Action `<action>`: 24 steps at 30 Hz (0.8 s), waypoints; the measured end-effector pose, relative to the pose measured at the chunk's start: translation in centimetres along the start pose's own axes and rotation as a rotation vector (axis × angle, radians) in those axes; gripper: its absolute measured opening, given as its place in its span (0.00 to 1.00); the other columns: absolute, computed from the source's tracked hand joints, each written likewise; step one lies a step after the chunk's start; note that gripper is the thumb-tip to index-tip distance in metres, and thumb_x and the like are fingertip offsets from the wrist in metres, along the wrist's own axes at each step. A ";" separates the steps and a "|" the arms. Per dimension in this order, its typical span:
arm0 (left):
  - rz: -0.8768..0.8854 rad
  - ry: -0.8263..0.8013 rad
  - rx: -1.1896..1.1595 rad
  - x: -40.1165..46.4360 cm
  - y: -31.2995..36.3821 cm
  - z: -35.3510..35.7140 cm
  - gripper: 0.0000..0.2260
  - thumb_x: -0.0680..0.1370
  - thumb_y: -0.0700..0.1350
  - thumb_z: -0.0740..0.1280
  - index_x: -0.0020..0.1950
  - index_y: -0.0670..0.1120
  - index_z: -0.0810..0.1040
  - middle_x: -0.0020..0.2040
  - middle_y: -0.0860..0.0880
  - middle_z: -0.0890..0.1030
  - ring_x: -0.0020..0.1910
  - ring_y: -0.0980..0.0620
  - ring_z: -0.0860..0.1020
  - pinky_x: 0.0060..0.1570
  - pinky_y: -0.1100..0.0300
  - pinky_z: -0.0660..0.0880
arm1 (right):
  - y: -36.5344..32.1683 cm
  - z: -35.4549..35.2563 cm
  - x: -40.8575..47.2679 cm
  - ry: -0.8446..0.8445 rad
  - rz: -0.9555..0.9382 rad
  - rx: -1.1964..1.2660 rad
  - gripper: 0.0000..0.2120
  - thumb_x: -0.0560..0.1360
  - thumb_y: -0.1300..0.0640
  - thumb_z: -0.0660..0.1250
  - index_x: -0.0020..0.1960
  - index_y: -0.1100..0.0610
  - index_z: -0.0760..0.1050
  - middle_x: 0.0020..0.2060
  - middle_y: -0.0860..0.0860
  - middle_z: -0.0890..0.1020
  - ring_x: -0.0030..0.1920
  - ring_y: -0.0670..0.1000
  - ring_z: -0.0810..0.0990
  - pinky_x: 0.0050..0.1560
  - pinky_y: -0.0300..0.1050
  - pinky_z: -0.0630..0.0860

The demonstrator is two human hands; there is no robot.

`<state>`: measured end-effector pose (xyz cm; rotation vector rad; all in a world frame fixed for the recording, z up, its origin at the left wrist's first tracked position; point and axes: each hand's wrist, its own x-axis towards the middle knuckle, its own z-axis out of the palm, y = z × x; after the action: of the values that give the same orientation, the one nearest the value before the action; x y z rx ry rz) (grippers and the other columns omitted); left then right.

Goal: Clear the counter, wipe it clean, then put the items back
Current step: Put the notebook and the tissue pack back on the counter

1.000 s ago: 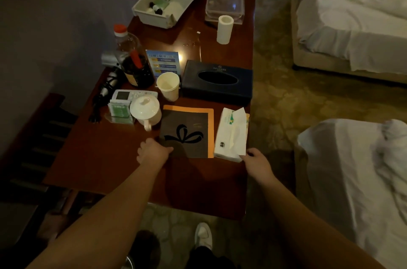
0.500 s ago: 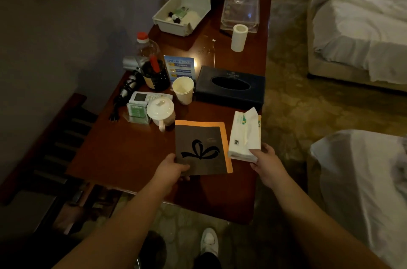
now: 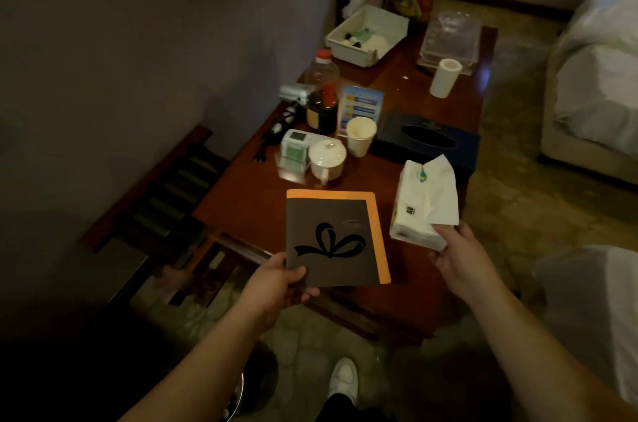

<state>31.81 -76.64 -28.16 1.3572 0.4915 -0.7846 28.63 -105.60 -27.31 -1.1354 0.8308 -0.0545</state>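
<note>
My left hand grips the near corner of a brown paper bag with an orange border and a black bow print, lifted above the dark red wooden counter. My right hand holds the near end of a white soft tissue pack, one tissue sticking up, also raised off the counter. Behind them stand a white lidded mug, a paper cup, a dark tissue box, a dark sauce bottle and a small white device.
Farther back sit a white tray with small items, a clear plastic box, a paper roll and a blue card stand. A wall runs along the left, a slatted rack below it. Beds stand right.
Both hands closed on the bag and the tissue pack and lifted them off the counter toward me. The camera view shifted left.
</note>
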 end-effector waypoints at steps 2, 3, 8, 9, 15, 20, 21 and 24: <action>0.039 0.027 -0.066 -2.8 -0.6 -2.9 0.13 0.79 0.34 0.62 0.61 0.47 0.74 0.52 0.40 0.84 0.39 0.43 0.83 0.32 0.59 0.79 | 0.3 2.4 -2.9 -0.072 -0.031 -0.034 0.26 0.77 0.56 0.66 0.73 0.48 0.63 0.61 0.51 0.78 0.60 0.53 0.77 0.52 0.46 0.74; 0.058 0.042 -0.096 -4.3 -0.9 -4.5 0.13 0.79 0.34 0.62 0.61 0.46 0.74 0.53 0.39 0.83 0.39 0.43 0.83 0.31 0.59 0.78 | 0.6 3.7 -4.5 -0.112 -0.045 -0.046 0.26 0.77 0.55 0.66 0.73 0.47 0.63 0.60 0.51 0.78 0.60 0.53 0.77 0.53 0.47 0.73; 0.157 0.187 -0.221 -12.6 -3.6 -12.6 0.12 0.79 0.33 0.62 0.60 0.44 0.73 0.52 0.38 0.81 0.34 0.44 0.83 0.28 0.59 0.76 | 2.7 10.5 -13.4 -0.337 -0.068 -0.122 0.27 0.74 0.55 0.68 0.71 0.46 0.65 0.59 0.50 0.79 0.59 0.52 0.77 0.49 0.45 0.73; 0.178 0.220 -0.237 -14.4 -4.4 -14.3 0.12 0.79 0.32 0.61 0.61 0.43 0.72 0.52 0.38 0.81 0.34 0.44 0.82 0.28 0.59 0.76 | 3.3 11.8 -15.2 -0.393 -0.056 -0.135 0.29 0.72 0.55 0.69 0.71 0.46 0.65 0.59 0.50 0.79 0.59 0.52 0.77 0.51 0.46 0.74; 0.285 0.421 -0.352 -26.3 -9.4 -23.9 0.11 0.80 0.33 0.61 0.59 0.45 0.73 0.55 0.38 0.79 0.34 0.46 0.82 0.27 0.63 0.77 | 9.0 19.0 -24.8 -0.662 0.031 -0.229 0.31 0.71 0.57 0.69 0.72 0.49 0.65 0.59 0.52 0.79 0.60 0.54 0.78 0.50 0.48 0.75; 0.373 0.664 -0.419 -35.5 -15.2 -30.2 0.13 0.80 0.36 0.62 0.62 0.47 0.72 0.54 0.41 0.80 0.35 0.47 0.82 0.30 0.62 0.79 | 14.4 24.9 -32.4 -0.843 0.050 -0.361 0.21 0.78 0.61 0.62 0.69 0.48 0.68 0.54 0.48 0.79 0.53 0.47 0.78 0.45 0.43 0.75; 0.384 0.703 -0.433 -37.2 -16.3 -31.3 0.13 0.80 0.36 0.62 0.64 0.46 0.72 0.55 0.41 0.80 0.35 0.47 0.82 0.31 0.62 0.79 | 15.5 26.1 -33.9 -0.889 0.051 -0.395 0.21 0.78 0.61 0.63 0.70 0.49 0.68 0.57 0.49 0.79 0.55 0.48 0.78 0.48 0.45 0.76; 0.404 0.807 -0.493 -42.3 -19.6 -34.5 0.14 0.80 0.36 0.62 0.65 0.46 0.71 0.56 0.41 0.79 0.35 0.47 0.82 0.31 0.62 0.79 | 19.0 29.8 -38.1 -1.009 0.042 -0.480 0.22 0.77 0.58 0.64 0.70 0.49 0.68 0.60 0.51 0.79 0.60 0.53 0.77 0.57 0.54 0.76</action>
<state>-6.36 -34.42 -16.77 1.2012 0.9268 0.2486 13.01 -57.17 -16.72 -1.3760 -0.0557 0.7339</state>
